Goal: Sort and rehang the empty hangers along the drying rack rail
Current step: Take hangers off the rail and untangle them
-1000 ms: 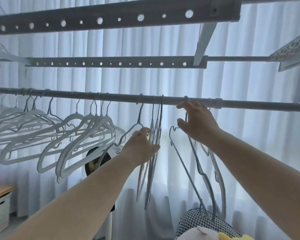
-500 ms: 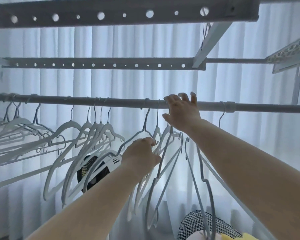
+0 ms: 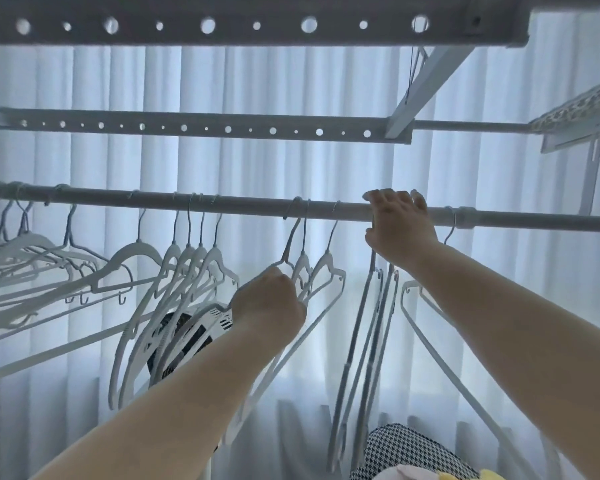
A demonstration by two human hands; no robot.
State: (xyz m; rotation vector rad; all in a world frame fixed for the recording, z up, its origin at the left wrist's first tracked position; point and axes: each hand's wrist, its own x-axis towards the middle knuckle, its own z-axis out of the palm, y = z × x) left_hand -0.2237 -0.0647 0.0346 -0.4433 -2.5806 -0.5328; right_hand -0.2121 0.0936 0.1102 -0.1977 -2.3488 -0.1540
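Gathering like with like looks to be the step in hand: the left hand (image 3: 269, 303) is clenched round the shoulders of three white hangers (image 3: 326, 268) whose hooks sit close together on the rail (image 3: 250, 204), pulling their lower ends toward the camera so they hang tilted. The right hand (image 3: 399, 226) is up at the rail itself, fingers curled over the top and thumb underneath. Just below its wrist, a few slim hangers (image 3: 368, 327) drop edge-on, but their hooks are hidden behind the palm, so I cannot tell whether it pinches them or only the rail. A lone hanger (image 3: 430, 337) hangs just beyond, by the rail's collar. Further left a group of four (image 3: 194, 261) hangs bunched, with a black-and-white fan (image 3: 191, 337) showing behind it, and a far-left bunch (image 3: 32, 251) lies splayed at angles against the pale curtain (image 3: 291, 161). Sorting seems roughly midway, with bunches formed but unevenly spaced. The next move likely calls for sliding the gripped trio along the rail toward its matching neighbours, hooks kept seated and facing one way, while the other hand holds the slim ones apart so the shoulder notches do not snag.
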